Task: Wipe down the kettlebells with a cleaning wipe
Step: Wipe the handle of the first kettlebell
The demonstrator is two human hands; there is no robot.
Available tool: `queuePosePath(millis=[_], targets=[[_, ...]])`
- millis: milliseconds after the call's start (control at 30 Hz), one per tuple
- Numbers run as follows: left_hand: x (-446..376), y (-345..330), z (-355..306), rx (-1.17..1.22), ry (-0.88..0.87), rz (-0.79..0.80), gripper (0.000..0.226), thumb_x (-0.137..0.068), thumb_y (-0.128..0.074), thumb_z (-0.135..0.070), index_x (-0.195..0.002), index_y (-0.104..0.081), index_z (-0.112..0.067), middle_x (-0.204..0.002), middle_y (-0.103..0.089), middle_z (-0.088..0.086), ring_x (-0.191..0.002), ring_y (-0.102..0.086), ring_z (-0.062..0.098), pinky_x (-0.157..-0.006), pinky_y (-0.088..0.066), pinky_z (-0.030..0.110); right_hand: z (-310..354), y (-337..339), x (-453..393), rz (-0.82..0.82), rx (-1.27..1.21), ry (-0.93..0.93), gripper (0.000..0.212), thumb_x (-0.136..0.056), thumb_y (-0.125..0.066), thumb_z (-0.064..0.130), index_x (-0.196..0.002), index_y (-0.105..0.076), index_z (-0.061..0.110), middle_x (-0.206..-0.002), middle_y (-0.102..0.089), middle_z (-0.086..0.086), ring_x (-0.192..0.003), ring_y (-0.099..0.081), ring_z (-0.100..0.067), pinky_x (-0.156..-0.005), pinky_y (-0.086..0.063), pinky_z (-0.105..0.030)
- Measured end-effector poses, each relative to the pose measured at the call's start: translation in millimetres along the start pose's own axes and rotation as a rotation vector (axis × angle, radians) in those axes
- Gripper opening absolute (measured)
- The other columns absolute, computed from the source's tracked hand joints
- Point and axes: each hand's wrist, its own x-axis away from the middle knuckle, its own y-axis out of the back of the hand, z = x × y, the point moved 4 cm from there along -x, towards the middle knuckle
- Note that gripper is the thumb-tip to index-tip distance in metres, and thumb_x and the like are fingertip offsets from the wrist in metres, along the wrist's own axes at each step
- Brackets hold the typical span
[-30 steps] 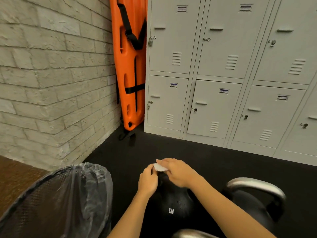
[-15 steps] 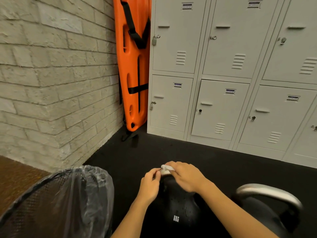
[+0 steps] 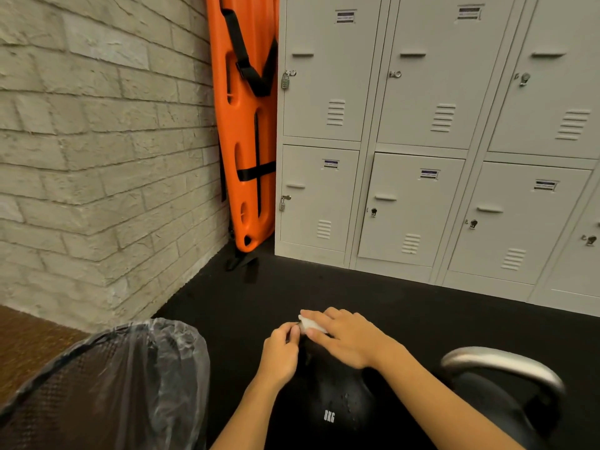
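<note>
On the black floor, near centre, stands a black kettlebell marked "8KG" in white; droplets show on its body. Both hands are at its top, which they largely hide.

Right hand: laid flat over the top of the kettlebell, fingers straight and close together, pointing left. Cleaning wipe, white and bunched small, sits under these fingertips, pressed against the kettlebell's top. Only part of the wipe shows.

Left hand: fingers curled, thumb and forefinger tips pinching the left edge of the wipe. Cannot tell whether the remaining fingers touch the kettlebell.

Second kettlebell, black with a silver-grey handle, stands just right of the first, partly cut by the frame edge. The right forearm crosses in front of it.

Near left: mesh waste bin lined with a clear plastic bag, beside the first kettlebell.

Far side: grey lockers in two rows, labelled, some with padlocks. Orange spine board with black straps leans upright in the corner between the lockers and the pale brick wall at left.
</note>
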Motion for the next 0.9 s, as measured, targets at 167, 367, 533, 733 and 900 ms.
queuePosePath(millis=[167,367,533,733,900], targets=[[0,1,2,-0.017,-0.008,0.035,0.027,-0.102,-0.037,-0.02,-0.117,-0.059,-0.018,-0.103,-0.064,-0.003,-0.093,-0.062,0.006,-0.073,-0.046,0.017,12,-8,-15,-0.02,0.111,-0.024,0.052,-0.102,-0.023,0.051,-0.15,-0.026,0.031,-0.141,-0.047,-0.008,-0.128,-0.047,-0.027,-0.106,-0.035,-0.044],[0,2,1,-0.036,-0.014,0.015,0.029,-0.101,-0.039,-0.024,-0.12,-0.061,-0.019,-0.103,-0.065,-0.004,-0.096,-0.06,0.007,-0.08,-0.045,0.021,4,-2,-4,-0.008,0.09,0.022,0.049,-0.104,-0.032,0.04,-0.152,-0.024,0.031,-0.139,-0.046,-0.006,-0.123,-0.048,-0.024,-0.104,-0.037,-0.04],[-1,1,-1,-0.074,0.02,-0.023,0.035,-0.101,-0.038,-0.03,-0.131,-0.054,-0.018,-0.123,-0.06,0.002,-0.115,-0.055,0.016,-0.097,-0.043,0.028,-14,2,-8,-0.025,-0.162,-0.089,0.038,-0.104,-0.033,0.038,-0.135,-0.049,0.024,-0.124,-0.061,-0.004,-0.11,-0.059,-0.021,-0.096,-0.046,-0.036],[-3,1,3,-0.07,-0.002,0.001,0.028,-0.101,-0.04,-0.027,-0.12,-0.06,-0.022,-0.104,-0.065,-0.005,-0.096,-0.06,0.006,-0.079,-0.045,0.021,7,-4,-24,0.024,-0.033,-0.041,0.043,-0.104,-0.024,0.045,-0.136,-0.046,0.027,-0.124,-0.058,-0.008,-0.114,-0.057,-0.025,-0.098,-0.044,-0.041],[-3,1,5,-0.045,-0.001,0.016,0.024,-0.1,-0.042,-0.023,-0.113,-0.063,-0.022,-0.102,-0.066,-0.004,-0.094,-0.062,0.008,-0.08,-0.049,0.023,11,-4,-15,0.044,-0.026,0.056,0.046,-0.103,-0.023,0.048,-0.146,-0.036,0.037,-0.137,-0.048,-0.006,-0.123,-0.049,-0.024,-0.105,-0.038,-0.044]])
